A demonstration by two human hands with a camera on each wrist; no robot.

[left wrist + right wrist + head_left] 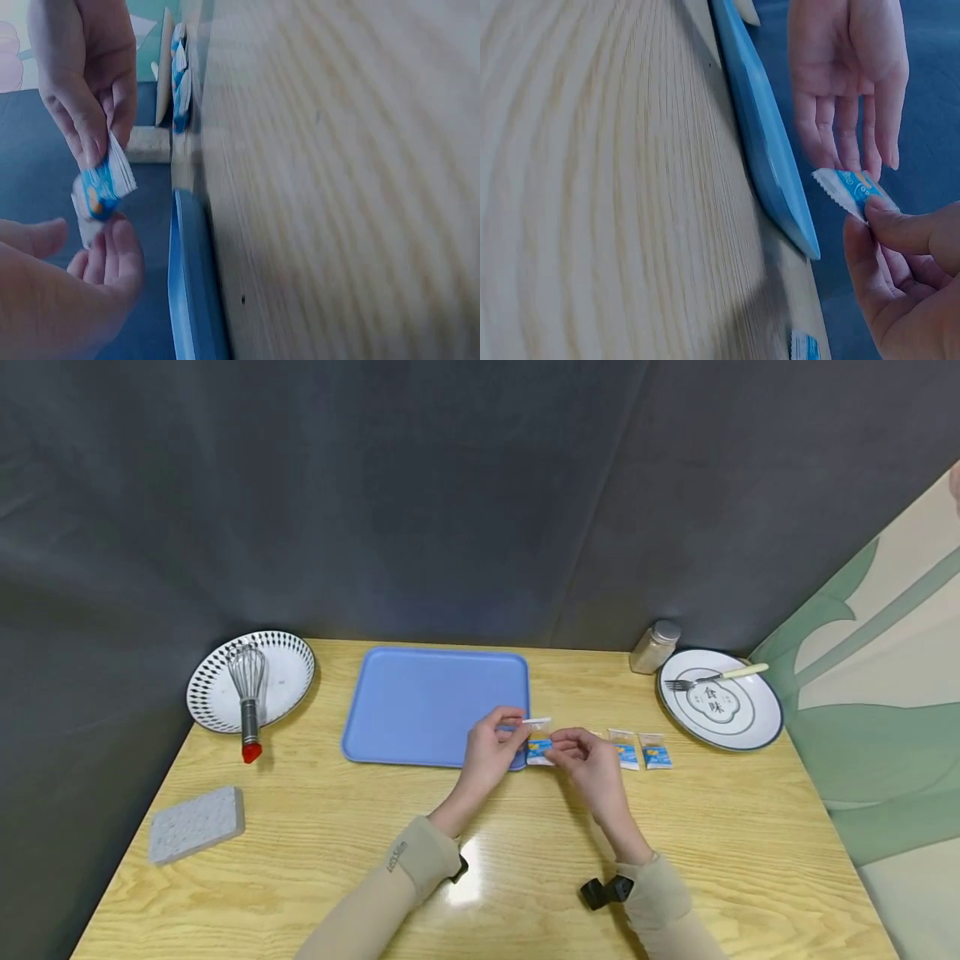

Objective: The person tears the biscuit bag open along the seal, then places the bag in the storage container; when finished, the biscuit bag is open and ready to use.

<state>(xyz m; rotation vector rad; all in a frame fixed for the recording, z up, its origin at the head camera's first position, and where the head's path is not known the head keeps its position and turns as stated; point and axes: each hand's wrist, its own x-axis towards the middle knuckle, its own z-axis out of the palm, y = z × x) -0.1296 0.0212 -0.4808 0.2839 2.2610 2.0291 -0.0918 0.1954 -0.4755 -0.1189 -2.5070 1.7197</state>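
**Snack packet [539,748] pinched in the right hand [596,772]**

The small pillow-shaped wrapper has a blue printed band with white lettering and a yellow-orange motif, below a clear section showing something brownish inside. White crimped seals close its ends; the right wrist view shows one with a serrated edge. From the head, its long side runs roughly from 12 to 6 o'clock, the clear section towards 12. It is held up off the surface beside the 4 o'clock corner of the blue tray [435,702]. The right thumb and finger grip it from 3 o'clock; the left hand [491,752] meets it from 9 o'clock, fingers loosely extended.
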